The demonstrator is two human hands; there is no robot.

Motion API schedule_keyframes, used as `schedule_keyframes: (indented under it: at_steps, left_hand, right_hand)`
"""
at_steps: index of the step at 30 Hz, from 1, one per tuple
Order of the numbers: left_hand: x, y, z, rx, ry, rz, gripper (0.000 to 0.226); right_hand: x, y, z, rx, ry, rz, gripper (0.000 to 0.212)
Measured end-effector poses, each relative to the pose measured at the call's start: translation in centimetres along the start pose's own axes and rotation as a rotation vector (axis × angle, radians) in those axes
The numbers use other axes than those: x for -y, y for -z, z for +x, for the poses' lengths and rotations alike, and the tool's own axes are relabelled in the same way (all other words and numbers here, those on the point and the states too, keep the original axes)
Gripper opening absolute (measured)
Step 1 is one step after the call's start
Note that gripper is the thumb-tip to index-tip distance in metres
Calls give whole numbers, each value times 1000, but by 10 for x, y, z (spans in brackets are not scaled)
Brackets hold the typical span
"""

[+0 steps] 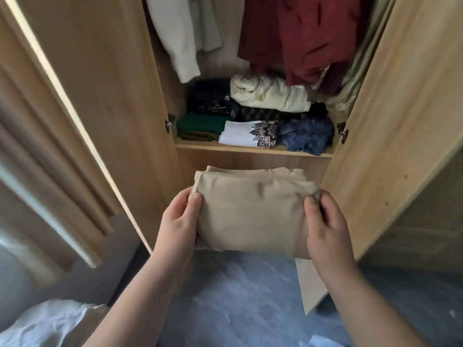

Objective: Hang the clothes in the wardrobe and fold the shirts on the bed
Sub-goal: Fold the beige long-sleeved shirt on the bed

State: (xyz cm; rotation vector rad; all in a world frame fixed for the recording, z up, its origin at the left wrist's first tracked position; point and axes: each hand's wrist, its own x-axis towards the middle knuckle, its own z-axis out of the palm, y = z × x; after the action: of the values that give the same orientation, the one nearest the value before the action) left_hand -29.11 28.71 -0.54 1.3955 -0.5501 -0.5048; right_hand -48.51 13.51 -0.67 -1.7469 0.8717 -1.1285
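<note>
Wardrobe: we face the light wood-grain two-door wardrobe [105, 71] with both doors swung wide, which gives both arms a straight path to the interior.
Hanging section: a dark red long garment [313, 38] and an off-white garment [175, 33] hang from above the frame. Their hems drop close to the stacks below, so headroom over the shelf is limited.
Shelf: the pale wooden shelf board [250, 148] is crowded. It carries a cream rolled bundle [270, 96], a crumpled blue fabric [308, 136], a folded green stack [200, 123] and a white folded shirt with a black mandala print [245, 134].
Task item: the folded beige cloth bundle [253, 214] is held in the air before the wardrobe, below the shelf's front edge and not touching it.
Left hand: the left hand [179, 219] grips the bundle's left end with the thumb pressed on top. The fingers are hidden beneath.
Right hand: the right hand [325, 226] pinches the right end in the same way, bunching the cloth slightly.
Purpose of hold: we judge that gripping both ends keeps the folds from slumping open in transit.
Step in hand: probably stowing the bundle on the shelf — we see no bare spot, so it would likely go on top of a flat stack.
</note>
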Motion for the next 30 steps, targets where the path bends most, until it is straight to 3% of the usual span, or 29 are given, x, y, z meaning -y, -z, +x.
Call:
schedule_keyframes:
  at_steps: [11, 19, 23, 30]
  left_hand:
    - [54, -45, 212, -70, 31, 126, 20]
    - [84, -66, 419, 119, 72, 254, 18]
    - [85, -91, 505, 112, -23, 347, 15]
    - [88, -133, 595, 89, -127, 424, 16]
  right_hand:
    - [-86, -91, 191, 15, -150, -19, 21]
    - [-137, -175, 342, -114, -222, -127, 17]
    - [-151, -204, 403, -141, -320, -139, 27]
    - [-167, -216, 503, -202, -178, -308, 29]
